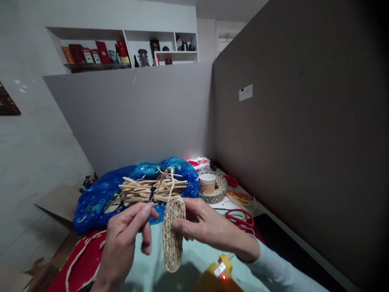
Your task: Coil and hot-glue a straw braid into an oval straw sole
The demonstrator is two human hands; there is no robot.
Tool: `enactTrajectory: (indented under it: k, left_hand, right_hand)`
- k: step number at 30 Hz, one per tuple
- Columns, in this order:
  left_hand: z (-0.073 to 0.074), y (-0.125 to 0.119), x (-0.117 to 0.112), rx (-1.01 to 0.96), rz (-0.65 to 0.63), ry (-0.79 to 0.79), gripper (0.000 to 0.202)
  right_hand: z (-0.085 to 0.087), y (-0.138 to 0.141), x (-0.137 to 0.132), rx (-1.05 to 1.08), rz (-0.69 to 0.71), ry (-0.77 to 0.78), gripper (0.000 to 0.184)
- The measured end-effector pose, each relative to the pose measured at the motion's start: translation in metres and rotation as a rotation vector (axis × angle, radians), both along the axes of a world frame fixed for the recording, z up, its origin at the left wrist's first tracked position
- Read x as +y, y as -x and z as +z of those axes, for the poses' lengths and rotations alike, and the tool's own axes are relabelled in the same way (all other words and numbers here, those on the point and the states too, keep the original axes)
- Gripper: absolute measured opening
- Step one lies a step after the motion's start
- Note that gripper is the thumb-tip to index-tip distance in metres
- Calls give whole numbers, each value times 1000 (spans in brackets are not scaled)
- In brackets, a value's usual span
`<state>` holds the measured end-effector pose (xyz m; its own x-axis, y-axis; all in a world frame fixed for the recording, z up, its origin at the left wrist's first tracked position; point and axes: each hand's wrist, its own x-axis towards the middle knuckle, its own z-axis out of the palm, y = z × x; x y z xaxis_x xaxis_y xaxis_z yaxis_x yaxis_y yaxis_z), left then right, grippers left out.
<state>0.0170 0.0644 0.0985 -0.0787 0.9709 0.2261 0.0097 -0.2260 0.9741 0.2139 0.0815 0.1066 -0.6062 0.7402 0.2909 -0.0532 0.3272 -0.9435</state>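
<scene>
My right hand (202,223) grips a flat, oval woven straw piece (173,251) by its upper right side, thumb on the front face. The piece hangs upright, long and narrow like a small shoe sole. From its top a straw strand (172,180) rises, bends over and comes down toward my left hand (126,233). There the thumb and forefinger are pinched together on the strand, its end hidden by the fingers. Behind both hands lies a bundle of dry straw (136,188) on a blue plastic bag (100,200).
A yellow tool with a lit red light (217,278) lies near the front edge. Red-handled scissors (243,221), orange-handled scissors (241,197), a paper cup (208,186) and a woven tray (223,188) stand right. Grey partitions (146,117) enclose the table; red cloth (82,259) lies left.
</scene>
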Motion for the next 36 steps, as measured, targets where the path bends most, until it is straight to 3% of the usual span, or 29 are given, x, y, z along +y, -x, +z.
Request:
enactTrajectory:
  k: [3,7,11,14,17,18,20,22,25,31,36]
  left_hand:
    - [3,7,2,-105,134,-37,44]
    - [12,16,5,-150,169,-49,52]
    - [21,22,1,-107,98,-73,25]
    - [20,31,-11,40,28,-90,4]
    - [10,43,-29,142,-77,-99,24]
    - [6,47,-34,48,-95,-159,32]
    - [0,50,-42,-40,-135,-107,31]
    - [-2,46,-44,-85,-119,-120,38]
    - [2,32,-41,34,-68,-104,45]
    - [8,5,-33,265,-114,-106,32]
    - [7,-7,-32,331,14,-167,11]
  right_hand:
    - [0,0,1,-4,14,8,23]
    - [-1,-1,1,-5,29,19,25]
    - [-2,-2,3,6,56,32,32]
    - [-2,-2,4,21,73,37,32]
    - [-2,-1,3,32,80,41,31]
    - [-1,-1,2,34,85,42,31]
    - [-1,0,-1,35,98,39,30]
    - [0,1,-5,36,111,28,30]
    - [1,4,-10,33,111,7,33]
    - [0,8,-15,20,89,-36,30]
    - [0,7,-16,-48,2,-108,27]
